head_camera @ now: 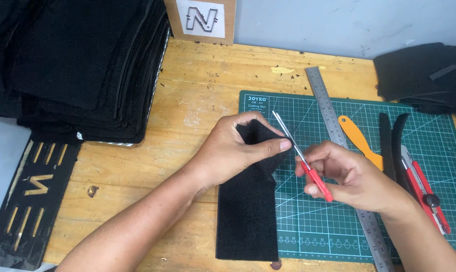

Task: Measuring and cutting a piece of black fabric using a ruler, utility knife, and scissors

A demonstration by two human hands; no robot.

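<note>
Wooden surface [198, 90] carries a green cutting mat [439, 146], where the left hand [233, 148] pinching black fabric [248, 211] sits close enough that the scissors [301, 158] gripped by the right hand [354, 176] might nick its thumb.

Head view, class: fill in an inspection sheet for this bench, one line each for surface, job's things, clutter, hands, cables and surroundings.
Surface: wooden table with a green cutting mat on its right part.
Job's things: black foam strip lying across the mat's left edge; small red-handled scissors, blades at the strip's top end.
Clutter: steel ruler, orange-handled tool, red utility knife and two thin black offcuts on the mat.
Hands: left hand pinches the strip's top; right hand holds the scissors.
Cables: nothing seen.
Surroundings: stack of black foam sheets top left, black stencil at left edge, more black foam pieces top right, pale wall behind.
</note>
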